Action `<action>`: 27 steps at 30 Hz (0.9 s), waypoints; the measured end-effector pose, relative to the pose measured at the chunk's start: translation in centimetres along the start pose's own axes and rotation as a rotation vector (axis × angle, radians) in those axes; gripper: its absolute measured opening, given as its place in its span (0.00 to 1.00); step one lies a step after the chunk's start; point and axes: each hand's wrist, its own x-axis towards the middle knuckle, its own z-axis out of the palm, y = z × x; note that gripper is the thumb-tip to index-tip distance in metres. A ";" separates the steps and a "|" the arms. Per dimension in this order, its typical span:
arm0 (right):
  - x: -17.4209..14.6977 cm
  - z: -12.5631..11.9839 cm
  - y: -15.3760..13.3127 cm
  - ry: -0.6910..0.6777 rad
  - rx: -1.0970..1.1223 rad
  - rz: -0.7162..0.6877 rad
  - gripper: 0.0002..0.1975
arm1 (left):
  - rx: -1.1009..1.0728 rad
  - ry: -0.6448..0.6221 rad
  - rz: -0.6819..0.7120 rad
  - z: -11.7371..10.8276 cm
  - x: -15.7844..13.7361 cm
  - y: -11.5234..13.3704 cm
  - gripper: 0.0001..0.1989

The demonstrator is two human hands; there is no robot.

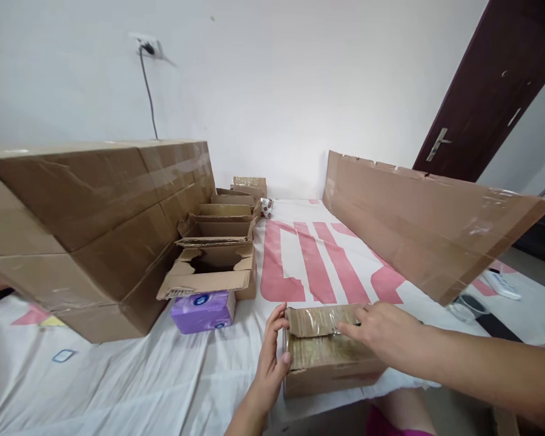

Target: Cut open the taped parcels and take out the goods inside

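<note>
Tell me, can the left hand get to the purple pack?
Probably yes: only white cloth seems to lie between the left hand and the purple pack, whose near side is uncovered. The hand is at the box, so it would have to leave that first.

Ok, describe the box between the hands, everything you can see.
The box is low and oblong, apparently brown cardboard, with a shiny, taped-looking top. A rough-edged flap runs along the far part of that top. It sits by the near edge of the cloth. The left hand touches its left end; the right hand is at the flap's right. Its inside is hidden.
</note>
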 end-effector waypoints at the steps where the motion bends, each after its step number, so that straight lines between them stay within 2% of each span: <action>1: -0.4 0.0 0.3 -0.005 -0.001 0.019 0.24 | -0.001 -0.004 0.000 0.0 0.0 0.0 0.23; 6: -2.1 -0.8 1.3 -0.070 0.011 0.063 0.21 | 0.004 -0.014 -0.010 -0.1 0.0 0.2 0.24; 13: -2.9 -1.3 1.9 -0.001 -0.026 0.100 0.18 | 0.024 -0.016 -0.005 -0.4 0.0 0.2 0.26; 17: -3.6 -2.1 1.8 0.104 0.037 0.103 0.17 | 0.042 -0.026 0.010 -0.5 -0.1 -0.3 0.26; 20: -3.2 -2.6 1.0 0.202 0.099 0.040 0.19 | 0.043 -0.046 0.018 -0.6 -0.1 -0.5 0.26; 23: -1.7 -2.0 -0.2 0.156 0.083 -0.019 0.21 | 0.039 -0.068 0.011 -0.6 0.0 -0.2 0.26; 27: -0.1 0.0 -0.7 0.058 0.013 0.079 0.21 | 0.021 -0.076 -0.018 -0.6 -0.1 0.4 0.26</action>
